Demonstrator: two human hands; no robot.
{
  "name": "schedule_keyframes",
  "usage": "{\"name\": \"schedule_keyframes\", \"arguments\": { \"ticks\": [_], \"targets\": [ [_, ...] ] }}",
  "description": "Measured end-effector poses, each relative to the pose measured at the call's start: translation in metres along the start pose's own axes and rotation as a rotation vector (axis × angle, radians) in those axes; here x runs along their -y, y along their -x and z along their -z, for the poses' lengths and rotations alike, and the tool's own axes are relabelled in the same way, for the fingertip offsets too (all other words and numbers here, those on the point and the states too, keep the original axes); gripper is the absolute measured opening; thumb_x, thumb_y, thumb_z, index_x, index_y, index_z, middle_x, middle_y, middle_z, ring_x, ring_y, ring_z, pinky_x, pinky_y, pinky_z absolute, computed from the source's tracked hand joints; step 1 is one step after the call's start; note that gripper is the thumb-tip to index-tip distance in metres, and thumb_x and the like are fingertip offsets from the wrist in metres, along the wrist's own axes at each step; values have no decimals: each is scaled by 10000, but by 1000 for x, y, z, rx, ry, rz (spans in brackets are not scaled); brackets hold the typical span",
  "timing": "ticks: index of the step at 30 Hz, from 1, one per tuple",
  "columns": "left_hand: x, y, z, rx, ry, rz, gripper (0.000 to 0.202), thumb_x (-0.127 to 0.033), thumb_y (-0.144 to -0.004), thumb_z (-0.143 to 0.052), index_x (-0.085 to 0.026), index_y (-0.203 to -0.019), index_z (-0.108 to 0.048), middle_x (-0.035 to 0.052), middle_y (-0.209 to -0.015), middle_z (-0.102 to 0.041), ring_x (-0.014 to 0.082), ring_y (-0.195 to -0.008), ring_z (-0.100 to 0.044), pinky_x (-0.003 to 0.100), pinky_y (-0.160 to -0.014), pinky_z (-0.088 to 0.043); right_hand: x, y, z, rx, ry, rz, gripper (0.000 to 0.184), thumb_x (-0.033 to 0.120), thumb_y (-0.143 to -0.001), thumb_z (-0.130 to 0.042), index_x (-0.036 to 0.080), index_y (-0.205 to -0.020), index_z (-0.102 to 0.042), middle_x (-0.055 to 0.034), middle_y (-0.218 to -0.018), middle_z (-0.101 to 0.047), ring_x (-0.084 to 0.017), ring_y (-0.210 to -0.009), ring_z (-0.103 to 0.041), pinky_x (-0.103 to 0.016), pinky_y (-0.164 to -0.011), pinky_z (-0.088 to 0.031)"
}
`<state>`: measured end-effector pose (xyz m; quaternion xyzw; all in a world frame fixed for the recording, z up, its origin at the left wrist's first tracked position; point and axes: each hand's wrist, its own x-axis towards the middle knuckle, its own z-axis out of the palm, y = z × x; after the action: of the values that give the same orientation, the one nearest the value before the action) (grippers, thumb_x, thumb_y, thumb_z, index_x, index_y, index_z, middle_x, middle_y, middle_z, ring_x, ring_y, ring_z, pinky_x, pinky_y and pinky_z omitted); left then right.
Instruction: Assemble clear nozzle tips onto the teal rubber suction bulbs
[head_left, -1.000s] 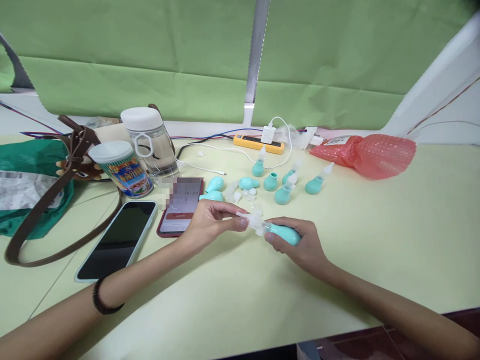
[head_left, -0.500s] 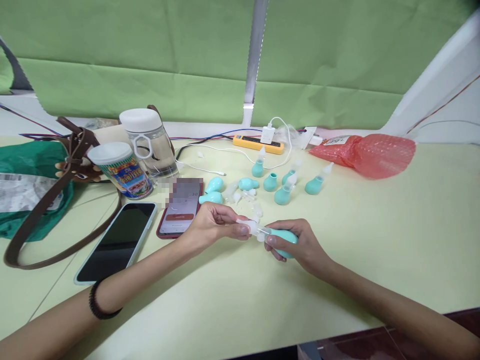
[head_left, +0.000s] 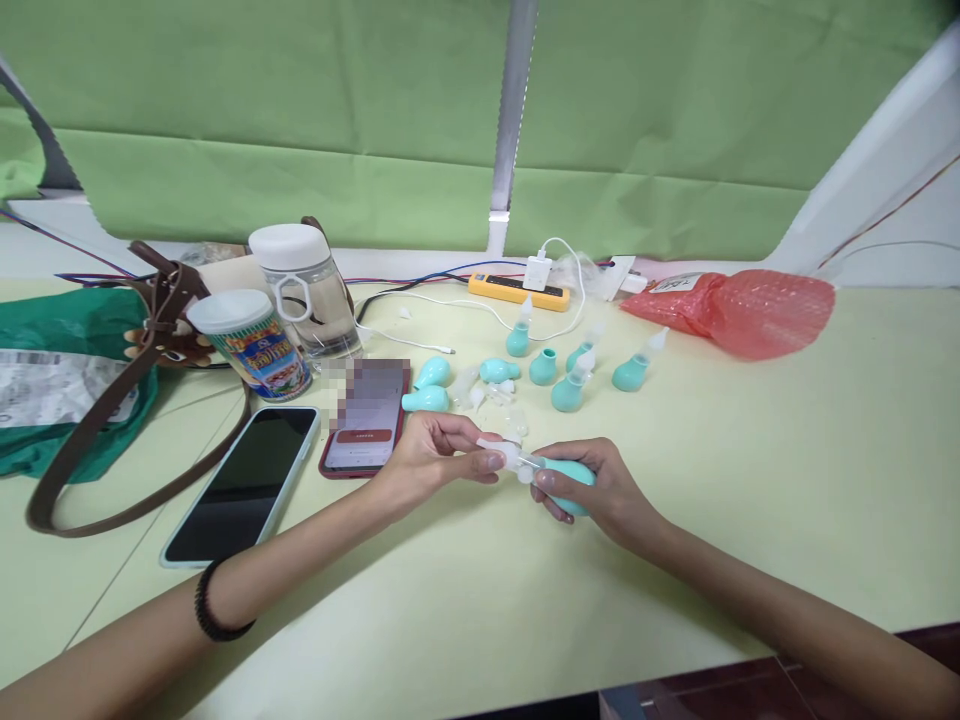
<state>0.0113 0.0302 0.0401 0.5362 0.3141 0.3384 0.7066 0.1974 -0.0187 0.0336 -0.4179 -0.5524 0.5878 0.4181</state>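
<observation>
In front of me, my left hand (head_left: 442, 452) pinches a translucent white nozzle tip (head_left: 511, 453) between thumb and fingers. My right hand (head_left: 606, 488) is wrapped round a teal nasal aspirator bulb (head_left: 570, 473) lying sideways, with a clear neck piece pointing left. Tip and neck meet between the hands; I cannot tell how far one sits in the other. Just beyond, loose clear plastic parts (head_left: 478, 397) lie beside teal bulbs without tips, such as one on its side (head_left: 425, 399) and an upright open one (head_left: 543, 367). Several aspirators with tips (head_left: 631, 372) stand farther right.
Two phones, one dark-screened (head_left: 244, 480) and one lit (head_left: 367, 420), lie left of the hands. Behind them stand a noodle cup (head_left: 259, 350) and a water bottle (head_left: 319, 310). A yellow power strip (head_left: 517, 292) and a red bubble-wrap bag (head_left: 765, 312) lie at the back.
The view has shifted slightly, so the things on the table appear a little farther right. Both hands keep their grips on the tip and bulb, almost unmoved.
</observation>
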Motion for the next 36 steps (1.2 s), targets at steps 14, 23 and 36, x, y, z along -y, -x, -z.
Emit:
{"name": "schedule_keyframes", "arguments": {
  "ticks": [14,23,36],
  "targets": [
    [-16,8,-11,43,-172,-165,341,-212,-655,-653,-157,-987,-597,78,-1014,-626,214,-941,-570,304,-771,-486,18,0,12,42,354,176,116,237,-637,-640,163,-722,-610,-33,-715,-605,-155,-692,-543,-289,-672,-432],
    [-11,-12,27,-188,-1433,-431,284,-244,-776,-467,-140,-1017,-575,121,-1043,-586,276,-959,-513,448,-828,-393,30,-21,69,-821,947,397,115,299,-600,-605,190,-619,-571,-3,-565,-520,-134,-518,-473,-266,-498,-380],
    [24,-18,25,-78,-2091,-606,346,-46,-770,-383,-164,-1073,-501,127,-1156,-475,317,-1052,-378,567,-829,-264,23,-34,104,-757,1343,5,365,334,-590,-572,183,-912,-490,-22,-607,-589,-201,-586,-556,-292,-537,-403]
  ]
}}
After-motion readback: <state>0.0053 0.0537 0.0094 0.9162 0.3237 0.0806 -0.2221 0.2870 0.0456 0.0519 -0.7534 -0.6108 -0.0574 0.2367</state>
